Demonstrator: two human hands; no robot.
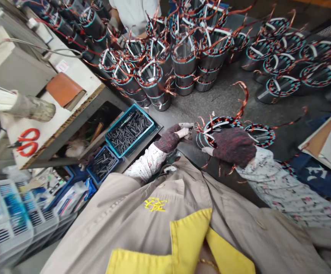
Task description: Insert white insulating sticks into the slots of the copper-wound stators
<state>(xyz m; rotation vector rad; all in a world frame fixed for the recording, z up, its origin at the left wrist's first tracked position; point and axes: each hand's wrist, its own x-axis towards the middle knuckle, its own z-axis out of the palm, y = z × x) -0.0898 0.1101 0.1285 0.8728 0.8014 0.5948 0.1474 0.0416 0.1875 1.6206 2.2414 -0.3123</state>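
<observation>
Before our grey-beige jacket (96, 228), our right hand (235, 146), back upward, clamps the wound stator (207, 140); our left hand (176, 136) bends inward just beside it, grip unclear; blue cloth (298, 168) bears a white E-like mark (316, 173); yellow stitching (155, 204) is unreadable

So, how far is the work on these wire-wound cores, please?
Winding looks done: the stacked cores already carry copper wire and white strips. In hand is one core, under the right hand; the left hand is close by, its grip unclear. Probably left: loose copper leads at that core, and small dark pieces waiting in a teal tray.
</observation>
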